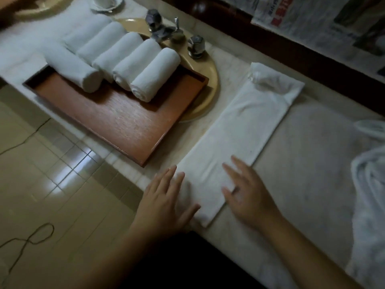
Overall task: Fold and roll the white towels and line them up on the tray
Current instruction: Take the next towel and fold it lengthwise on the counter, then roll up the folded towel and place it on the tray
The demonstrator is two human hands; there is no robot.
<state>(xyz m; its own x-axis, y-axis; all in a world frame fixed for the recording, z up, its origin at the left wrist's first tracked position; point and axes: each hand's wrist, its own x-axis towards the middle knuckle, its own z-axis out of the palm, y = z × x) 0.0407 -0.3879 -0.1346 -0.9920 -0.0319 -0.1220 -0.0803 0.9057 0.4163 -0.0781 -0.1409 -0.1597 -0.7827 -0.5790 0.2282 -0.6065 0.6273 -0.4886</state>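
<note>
A long white towel (239,130), folded into a narrow strip, lies flat on the marble counter (308,147), just to the right of the wooden tray (125,122). Both my hands rest on the strip's near end. My left hand (166,203) lies with fingers (174,180) straight and slightly spread, pressing the near left corner at the counter's edge. My right hand (248,197) lies flat on the near right side, fingers (231,174) spread apart. Neither hand pinches anything.

On the tray, which sits partly over the sink basin (205,97), six rolled towels (116,57) lie touching along its far side; the nearest-left one lies crooked to the row. More white cloth (368,184) is heaped on the counter well to the right of the tray.

I judge the folding of this towel finished and the rolling about to begin. The next move calls for curling my fingertips under the near edge and rolling it tightly away from me, keeping the sides even.
</note>
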